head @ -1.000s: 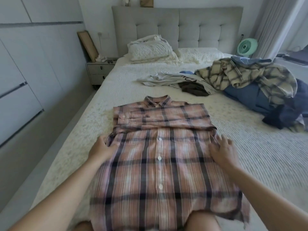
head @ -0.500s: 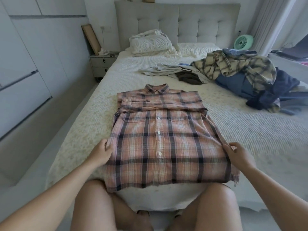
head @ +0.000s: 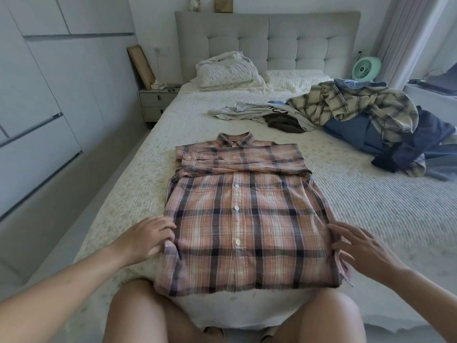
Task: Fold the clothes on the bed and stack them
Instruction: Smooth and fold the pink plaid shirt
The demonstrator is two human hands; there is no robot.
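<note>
A pink plaid shirt (head: 237, 219) lies flat on the bed (head: 371, 209), buttons up, collar away from me. Its sleeves are folded across the chest, and its hem lies at the bed's near edge. My left hand (head: 146, 240) rests at the shirt's left side edge near the hem, loosely bent fingertips touching the cloth. My right hand (head: 363, 246) is at the right side edge with fingers spread and straight, touching the fabric. A heap of unfolded clothes (head: 366, 112), yellow plaid over blue and navy pieces, sits at the back right.
A white garment (head: 247, 111) and a dark olive one (head: 284, 122) lie spread beyond the shirt. Pillows (head: 227, 70) are at the headboard. A nightstand (head: 153, 102) and wardrobe doors (head: 37, 120) stand left, a green fan (head: 366, 69) at the far right. My knees meet the bed's edge.
The shirt's lower part, which hung over the bed edge, now lies on the bed. Both hands slid down its sides towards the hem, and the right hand's fingers have spread.
</note>
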